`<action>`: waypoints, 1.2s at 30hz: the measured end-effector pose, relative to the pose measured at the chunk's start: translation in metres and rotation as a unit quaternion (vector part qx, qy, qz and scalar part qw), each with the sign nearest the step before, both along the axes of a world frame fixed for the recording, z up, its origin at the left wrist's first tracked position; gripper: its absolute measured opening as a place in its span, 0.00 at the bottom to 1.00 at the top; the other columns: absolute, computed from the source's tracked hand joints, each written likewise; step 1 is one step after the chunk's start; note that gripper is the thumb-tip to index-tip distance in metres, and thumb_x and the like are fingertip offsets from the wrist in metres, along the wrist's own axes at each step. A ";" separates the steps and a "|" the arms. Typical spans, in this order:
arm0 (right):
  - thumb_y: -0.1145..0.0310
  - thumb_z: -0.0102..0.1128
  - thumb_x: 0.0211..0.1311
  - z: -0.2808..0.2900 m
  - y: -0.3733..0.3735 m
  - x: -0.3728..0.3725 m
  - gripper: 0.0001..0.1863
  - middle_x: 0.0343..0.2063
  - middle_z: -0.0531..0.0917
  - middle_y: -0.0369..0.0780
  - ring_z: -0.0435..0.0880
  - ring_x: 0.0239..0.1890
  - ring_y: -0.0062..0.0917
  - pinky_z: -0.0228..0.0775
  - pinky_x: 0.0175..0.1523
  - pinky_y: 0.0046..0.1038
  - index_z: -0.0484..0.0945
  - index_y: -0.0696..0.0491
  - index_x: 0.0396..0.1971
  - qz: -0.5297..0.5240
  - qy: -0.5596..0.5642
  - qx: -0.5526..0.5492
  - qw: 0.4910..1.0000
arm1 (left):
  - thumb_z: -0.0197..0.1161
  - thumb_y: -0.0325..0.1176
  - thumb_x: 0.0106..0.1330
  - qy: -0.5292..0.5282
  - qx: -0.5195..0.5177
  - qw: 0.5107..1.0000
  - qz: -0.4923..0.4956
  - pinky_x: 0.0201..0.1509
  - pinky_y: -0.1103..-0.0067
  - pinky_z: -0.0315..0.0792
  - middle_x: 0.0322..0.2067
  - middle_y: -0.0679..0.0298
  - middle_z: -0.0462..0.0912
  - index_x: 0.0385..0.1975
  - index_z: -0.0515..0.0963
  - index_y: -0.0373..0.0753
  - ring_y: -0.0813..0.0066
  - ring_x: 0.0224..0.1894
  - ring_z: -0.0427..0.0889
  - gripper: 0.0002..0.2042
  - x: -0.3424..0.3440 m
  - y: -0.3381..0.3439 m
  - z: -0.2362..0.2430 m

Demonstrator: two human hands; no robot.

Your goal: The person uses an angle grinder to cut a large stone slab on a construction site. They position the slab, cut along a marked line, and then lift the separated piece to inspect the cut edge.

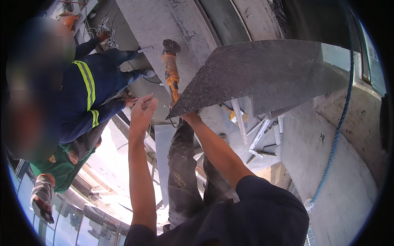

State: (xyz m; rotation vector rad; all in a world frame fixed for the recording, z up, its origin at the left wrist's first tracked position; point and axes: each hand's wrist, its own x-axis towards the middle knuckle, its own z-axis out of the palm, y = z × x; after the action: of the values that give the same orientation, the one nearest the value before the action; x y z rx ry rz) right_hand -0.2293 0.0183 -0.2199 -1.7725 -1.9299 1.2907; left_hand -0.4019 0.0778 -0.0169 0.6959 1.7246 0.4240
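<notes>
Dark grey, stone-looking slab (262,74) is stretching out in front of us, pointed end aiming left. Our right hand (190,117) is touching the edge by that tip, but its fingers are mostly hiding, so we can't tell if they're gripping. Our left hand (142,112) is hovering nearby, fingers half curled, and we can't tell if they're holding anything. An orange grinder (170,67) is lying just beyond.

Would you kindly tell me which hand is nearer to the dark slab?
The right hand is nearer: it holds the dark slab at its pointed end. The left hand is left of that end, apart from it.
</notes>
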 end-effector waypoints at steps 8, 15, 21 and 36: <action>0.64 0.66 0.66 0.163 -0.025 0.000 0.28 0.38 0.85 0.63 0.87 0.47 0.63 0.78 0.54 0.53 0.70 0.68 0.58 -0.092 0.160 -0.287 0.940 | 0.79 0.41 0.64 -0.060 -0.137 0.982 0.113 0.56 0.72 0.79 0.53 0.54 0.86 0.59 0.78 0.27 0.64 0.51 0.87 0.30 0.007 0.022 -0.056; 0.65 0.67 0.65 0.225 -0.017 -0.010 0.31 0.39 0.85 0.66 0.86 0.48 0.66 0.77 0.52 0.57 0.65 0.66 0.60 -0.098 0.160 -0.335 0.923 | 0.78 0.32 0.59 -0.183 -0.127 0.934 0.279 0.44 0.72 0.80 0.38 0.62 0.85 0.46 0.82 0.32 0.69 0.39 0.86 0.18 0.010 0.005 -0.066; 0.60 0.71 0.68 0.261 0.002 -0.045 0.35 0.42 0.86 0.65 0.86 0.49 0.64 0.78 0.53 0.53 0.64 0.64 0.63 -0.207 0.142 -0.321 0.913 | 0.76 0.30 0.58 -0.125 -0.064 0.966 0.215 0.46 0.73 0.79 0.42 0.62 0.84 0.53 0.79 0.31 0.70 0.40 0.85 0.23 0.013 0.021 0.005; 0.46 0.68 0.74 0.349 0.008 0.002 0.42 0.42 0.88 0.42 0.89 0.38 0.23 0.79 0.37 0.28 0.66 0.64 0.70 -0.342 0.404 -0.372 0.763 | 0.64 0.34 0.67 -0.414 -0.072 0.896 0.142 0.76 0.55 0.73 0.46 0.45 0.87 0.63 0.69 0.23 0.46 0.60 0.86 0.28 0.011 0.110 0.093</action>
State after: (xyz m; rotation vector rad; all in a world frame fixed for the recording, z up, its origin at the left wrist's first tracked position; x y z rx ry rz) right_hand -0.2272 0.0267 0.1290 -1.4735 -0.2325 2.1094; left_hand -0.3908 0.1877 0.0757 0.0967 1.0158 0.6689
